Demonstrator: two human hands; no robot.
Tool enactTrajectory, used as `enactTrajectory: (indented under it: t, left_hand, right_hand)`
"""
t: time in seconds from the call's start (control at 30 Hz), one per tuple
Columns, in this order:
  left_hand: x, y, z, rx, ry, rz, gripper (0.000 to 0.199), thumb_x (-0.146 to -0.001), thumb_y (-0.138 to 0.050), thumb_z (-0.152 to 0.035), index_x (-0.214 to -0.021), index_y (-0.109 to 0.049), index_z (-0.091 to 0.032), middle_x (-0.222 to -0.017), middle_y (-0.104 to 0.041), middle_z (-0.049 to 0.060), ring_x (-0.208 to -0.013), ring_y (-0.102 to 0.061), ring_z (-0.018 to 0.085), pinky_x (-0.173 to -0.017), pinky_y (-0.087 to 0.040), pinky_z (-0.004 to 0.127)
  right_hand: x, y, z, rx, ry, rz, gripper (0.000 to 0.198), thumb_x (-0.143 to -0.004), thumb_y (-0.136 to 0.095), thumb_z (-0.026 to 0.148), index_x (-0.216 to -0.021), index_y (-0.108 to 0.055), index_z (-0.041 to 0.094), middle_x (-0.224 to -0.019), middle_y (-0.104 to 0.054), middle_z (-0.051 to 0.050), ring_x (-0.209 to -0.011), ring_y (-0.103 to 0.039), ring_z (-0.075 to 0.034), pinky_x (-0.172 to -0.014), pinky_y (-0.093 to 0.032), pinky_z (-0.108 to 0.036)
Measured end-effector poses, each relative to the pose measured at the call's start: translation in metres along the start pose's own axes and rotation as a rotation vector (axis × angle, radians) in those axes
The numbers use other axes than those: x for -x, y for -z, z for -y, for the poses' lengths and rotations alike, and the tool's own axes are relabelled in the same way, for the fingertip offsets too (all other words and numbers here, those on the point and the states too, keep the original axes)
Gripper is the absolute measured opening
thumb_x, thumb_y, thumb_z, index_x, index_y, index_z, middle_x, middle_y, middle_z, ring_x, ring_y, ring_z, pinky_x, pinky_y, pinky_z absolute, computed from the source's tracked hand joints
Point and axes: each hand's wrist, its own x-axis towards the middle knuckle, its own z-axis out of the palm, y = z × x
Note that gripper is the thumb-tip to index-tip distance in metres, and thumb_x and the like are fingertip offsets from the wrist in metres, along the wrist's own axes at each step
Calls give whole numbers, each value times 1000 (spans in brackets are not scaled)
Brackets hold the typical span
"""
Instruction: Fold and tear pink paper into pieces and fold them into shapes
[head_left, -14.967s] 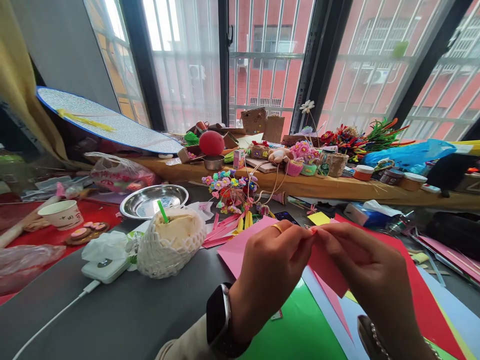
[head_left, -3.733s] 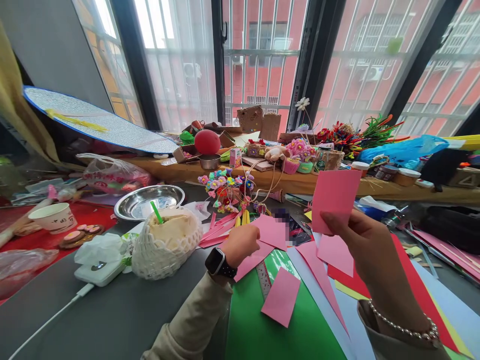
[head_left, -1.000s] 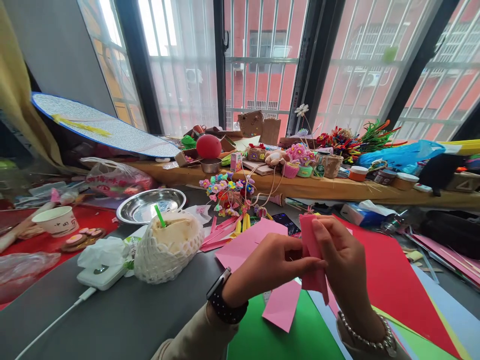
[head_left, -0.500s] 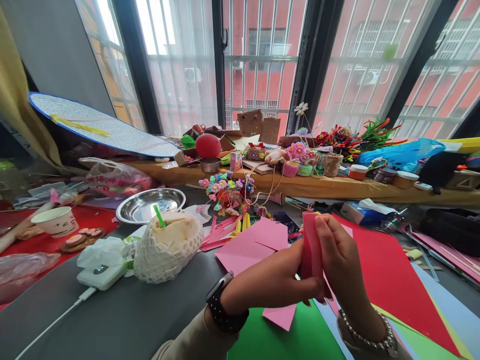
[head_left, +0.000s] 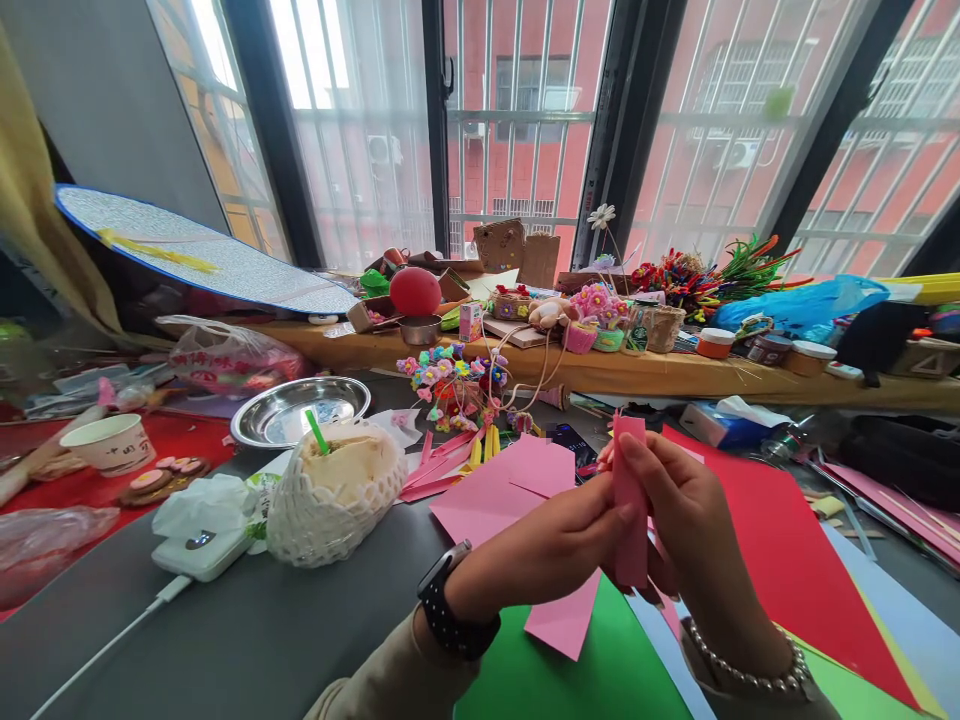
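Left of the green sheet point(head_left: 592, 665) sits a netted coconut point(head_left: 330, 515). Over that sheet, the left hand point(head_left: 555, 540) pinches the folded pink paper point(head_left: 631, 550), which stands upright; from its right side the right hand point(head_left: 686, 505) grips it, thumb near the top. Broad and flat seconds ago, it is now a narrow strip, so folding seems well advanced. Right of the green sheet lies red paper point(head_left: 795, 560).
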Motion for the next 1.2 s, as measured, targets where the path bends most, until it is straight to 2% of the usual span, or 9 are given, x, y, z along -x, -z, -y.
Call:
enactTrajectory:
  t: [0.13, 0.23, 0.3, 0.37, 0.53, 0.73, 0.9, 1.2]
  left_hand:
    - [0, 4, 2, -160, -14, -127, 28, -83, -33, -33, -82, -52, -12, -71, -53, 3, -65, -50, 11, -58, -39, 22]
    - [0, 8, 1, -181, -28, -253, 29, -78, -44, -37, -74, -56, -11, -63, -50, 0, -59, -46, 9, -53, -36, 19]
    - [-1, 10, 1, -137, -29, -335, 27, -72, -53, -37, -74, -58, -11, -64, -52, 0, -59, -46, 9, -53, -36, 19]
    - [-1, 10, 2, -71, -19, -378, 26, -68, -58, -36, -75, -60, -11, -67, -56, 2, -62, -49, 10, -55, -39, 20]
    - [-1, 7, 2, 49, 20, -377, 23, -68, -58, -32, -74, -64, -10, -64, -58, 3, -60, -52, 11, -58, -43, 23]
    - [0, 3, 0, -35, 8, -370, 25, -72, -53, -32, -74, -64, -9, -66, -60, 5, -62, -55, 13, -58, -44, 23]
    - [1, 3, -3, -90, -6, -355, 25, -74, -50, -30, -73, -64, -9, -63, -59, 5, -61, -53, 13, -56, -44, 22]
    - [0, 4, 0, 39, 8, -318, 20, -71, -54, -27, -71, -64, -10, -62, -57, 3, -59, -54, 11, -57, -45, 22]
  right_hand:
    - [2, -1, 2, -26, -92, -10, 26, -71, -52, 43, -64, -51, 18, -49, -44, 5, -40, -39, -8, -34, -29, -19]
    - [2, -2, 4, 25, 12, -42, 26, -69, -54, 41, -59, -51, 17, -47, -42, 5, -42, -38, -8, -38, -31, -19]
    - [3, -2, 3, 90, 98, -54, 25, -69, -54, 39, -58, -52, 17, -51, -46, 3, -49, -42, -9, -44, -35, -20]
    - [3, -2, 2, 122, 124, -49, 24, -71, -53, 39, -60, -53, 17, -53, -48, 2, -51, -43, -10, -46, -36, -21]
    - [5, -4, -4, 98, 115, -44, 26, -74, -49, 39, -61, -50, 17, -55, -48, 2, -51, -43, -10, -45, -36, -21]
    - [6, -6, -7, 74, 101, -70, 25, -77, -46, 39, -65, -53, 18, -59, -50, 1, -57, -47, -12, -50, -38, -22]
    - [7, -6, -6, 44, 102, -67, 25, -76, -46, 38, -63, -52, 18, -56, -49, 2, -54, -45, -11, -47, -37, -21]
    - [7, -7, -5, -28, 89, -52, 23, -72, -52, 39, -63, -53, 18, -57, -50, 1, -51, -46, -11, -44, -38, -22]
